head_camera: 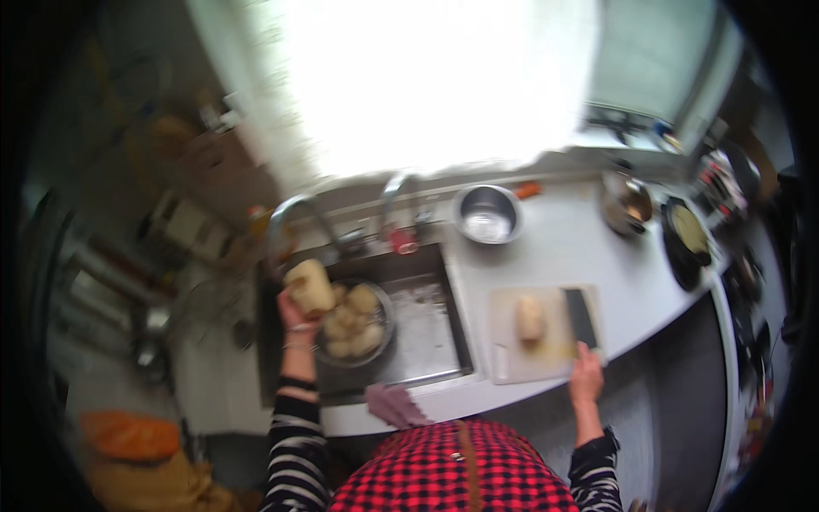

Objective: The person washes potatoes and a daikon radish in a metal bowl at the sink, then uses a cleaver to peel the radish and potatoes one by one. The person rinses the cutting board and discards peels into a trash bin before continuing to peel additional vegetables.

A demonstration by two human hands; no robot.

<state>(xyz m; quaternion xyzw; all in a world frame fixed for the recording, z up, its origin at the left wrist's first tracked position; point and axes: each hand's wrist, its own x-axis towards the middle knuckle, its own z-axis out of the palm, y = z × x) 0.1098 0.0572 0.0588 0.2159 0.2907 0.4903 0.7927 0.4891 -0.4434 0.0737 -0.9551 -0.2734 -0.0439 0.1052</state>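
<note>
My left hand [297, 310] grips a thick pale root vegetable piece [310, 287] above the left side of the steel sink [422, 345]. Just right of that hand, a round metal bowl [388, 320] stands in the sink, holding several pale peeled pieces [353, 323]. My right hand [586, 376] holds a dark-bladed kitchen knife [580, 317] by its handle, the blade lying over the right side of a light cutting board [505, 320]. Left of the blade, another pale root piece [530, 318] rests on the board. The view is blurred, so the vegetable's kind is unclear.
Two faucets [291, 205] [391, 192] rise behind the sink. A steel pot [488, 216] stands behind the board, near an orange item [528, 189]. Farther right are a shiny metal pot [626, 203] and a dark pan [683, 246]. A mauve cloth [395, 404] hangs over the sink's front edge.
</note>
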